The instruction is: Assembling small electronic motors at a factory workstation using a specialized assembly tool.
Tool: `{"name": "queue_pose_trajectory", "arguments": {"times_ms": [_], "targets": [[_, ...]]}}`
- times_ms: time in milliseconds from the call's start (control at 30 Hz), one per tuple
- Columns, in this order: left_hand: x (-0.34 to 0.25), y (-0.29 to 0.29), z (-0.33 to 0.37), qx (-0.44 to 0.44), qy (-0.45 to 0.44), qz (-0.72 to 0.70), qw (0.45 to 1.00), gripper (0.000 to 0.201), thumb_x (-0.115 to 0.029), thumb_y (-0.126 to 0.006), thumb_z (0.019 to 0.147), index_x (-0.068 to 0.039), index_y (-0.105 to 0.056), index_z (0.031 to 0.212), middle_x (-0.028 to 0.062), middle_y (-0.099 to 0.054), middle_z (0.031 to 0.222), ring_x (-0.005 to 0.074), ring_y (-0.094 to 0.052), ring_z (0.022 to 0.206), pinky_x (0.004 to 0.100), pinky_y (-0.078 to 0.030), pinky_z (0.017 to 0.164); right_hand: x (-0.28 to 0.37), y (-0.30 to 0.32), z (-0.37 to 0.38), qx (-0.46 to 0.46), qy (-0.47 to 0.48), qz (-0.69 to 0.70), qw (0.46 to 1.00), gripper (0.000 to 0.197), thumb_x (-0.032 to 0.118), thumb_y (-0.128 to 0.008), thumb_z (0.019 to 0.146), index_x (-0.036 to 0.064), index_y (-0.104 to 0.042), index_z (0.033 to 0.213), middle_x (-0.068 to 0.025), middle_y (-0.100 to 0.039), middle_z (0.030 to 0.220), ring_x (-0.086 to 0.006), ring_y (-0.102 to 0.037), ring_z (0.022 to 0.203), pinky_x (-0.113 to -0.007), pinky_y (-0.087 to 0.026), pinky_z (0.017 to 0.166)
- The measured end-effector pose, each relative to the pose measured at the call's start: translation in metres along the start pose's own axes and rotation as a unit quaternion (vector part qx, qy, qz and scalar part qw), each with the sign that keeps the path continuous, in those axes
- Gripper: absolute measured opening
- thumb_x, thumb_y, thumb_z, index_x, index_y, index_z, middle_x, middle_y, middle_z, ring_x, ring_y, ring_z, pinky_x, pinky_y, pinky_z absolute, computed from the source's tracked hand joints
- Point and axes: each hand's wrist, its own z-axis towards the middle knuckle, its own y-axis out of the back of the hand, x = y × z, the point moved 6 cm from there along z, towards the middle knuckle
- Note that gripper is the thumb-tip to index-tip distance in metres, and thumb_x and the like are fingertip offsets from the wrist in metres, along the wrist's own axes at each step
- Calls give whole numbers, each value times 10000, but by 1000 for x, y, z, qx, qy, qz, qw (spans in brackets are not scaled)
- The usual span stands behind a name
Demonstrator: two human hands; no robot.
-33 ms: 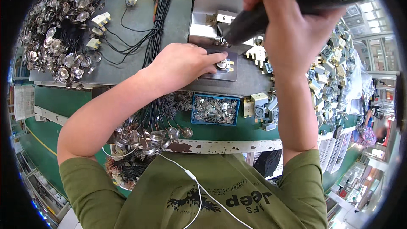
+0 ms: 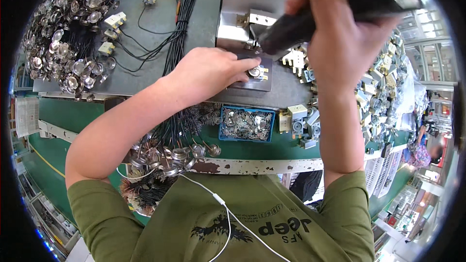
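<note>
My left hand (image 2: 208,70) reaches over a flat metal block (image 2: 262,85), index finger and thumb closed around a small round metal part (image 2: 255,72) with brass-coloured tabs. My right hand (image 2: 340,43), smeared by motion, wraps around a black power tool with a tapered nose (image 2: 286,31). The nose points down to the left, just above the block and beside a silver metal fixture (image 2: 262,17). What sits at the tool's very tip is too small to make out. Fingers on the tool's far side are hidden.
A blue tray (image 2: 246,139) of small metal pieces sits nearest me. Cream-and-grey switch-like parts (image 2: 376,87) heap at right. A bundle of black wires (image 2: 182,24) lies beyond my left hand. Wired metal discs (image 2: 73,43) pile at far left; more discs (image 2: 170,157) hang near the bench edge.
My right hand and the black tool have shifted slightly to the right, and look more blurred. My left hand stays at the round part almost unmoved.
</note>
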Motion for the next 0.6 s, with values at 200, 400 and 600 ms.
{"name": "queue_pose_trajectory", "arguments": {"times_ms": [200,400,600], "targets": [[3,1,4,7,5,-6,1000,352,-349,-648,968,-183,-681,1278,103,-724,868,317,-715,847,441,-572,705,5,16,-16,5,4,-17,1000,164,58,-769,925,-28,-659,1010,-67,-664,734,-131,-625,537,-268,-496,482],[1,0,4,31,20,8,999,369,-353,-649,970,-182,-662,1297,109,-724,865,321,-718,840,441,-572,707,2,12,-22,11,-97,-17,995,130,40,-785,910,-7,-667,939,-43,-652,695,-122,-626,546,-256,-498,494],[0,-1,4,24,12,7,1000,368,-349,-649,970,-190,-657,1302,108,-725,864,321,-718,840,441,-571,701,-7,14,-27,-13,-104,-77,992,119,-8,-774,904,-9,-659,938,-40,-666,739,-117,-641,576,-255,-520,521]]}}
